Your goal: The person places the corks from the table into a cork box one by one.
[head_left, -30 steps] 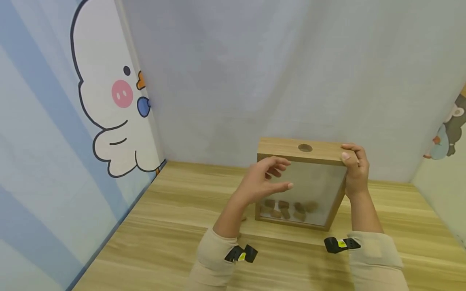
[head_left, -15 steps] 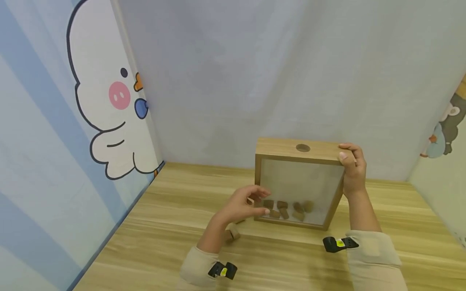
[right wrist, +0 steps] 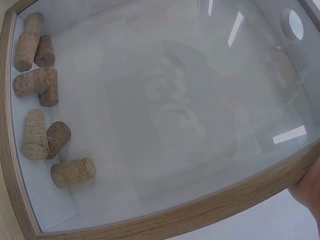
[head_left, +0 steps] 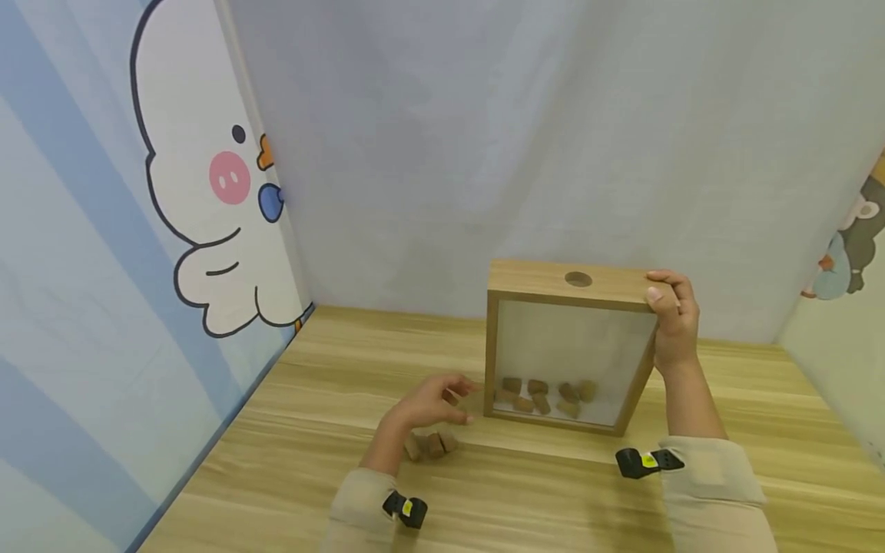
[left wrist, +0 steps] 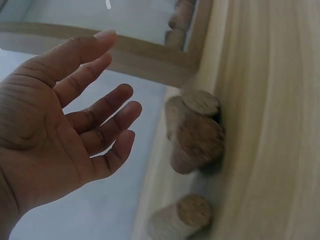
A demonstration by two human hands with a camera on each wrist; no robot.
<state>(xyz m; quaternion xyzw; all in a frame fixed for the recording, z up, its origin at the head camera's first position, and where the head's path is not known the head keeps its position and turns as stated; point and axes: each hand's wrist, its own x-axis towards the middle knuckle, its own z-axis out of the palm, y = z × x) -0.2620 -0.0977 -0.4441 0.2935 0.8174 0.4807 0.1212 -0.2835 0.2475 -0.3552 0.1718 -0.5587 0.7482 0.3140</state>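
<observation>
A wooden shadow box [head_left: 492,353] with a clear front stands upright on the table, a round hole in its top. My right hand [head_left: 676,326] grips its upper right corner, thumb over the front edge. Several corks [right wrist: 72,172] lie heaped along the bottom inside, as the right wrist view shows. To the left of the box my left hand [head_left: 432,403] hovers with fingers spread and loosely bent, holding nothing. Below it on the table are several loose corks [head_left: 435,445]. From the left wrist, a dark-ended cork [left wrist: 197,142] leans against others, and a single cork [left wrist: 180,217] lies apart.
The wood-grain table [head_left: 332,361] runs back to a pale curtain [head_left: 415,153]. A blue-striped panel with a cartoon duck [head_left: 200,177] borders the left side. Another wall with a cartoon figure [head_left: 846,246] stands at the right.
My left hand has moved down and left, from in front of the box's pane to above the loose corks, uncovering the pane. The right hand keeps its grip on the corner.
</observation>
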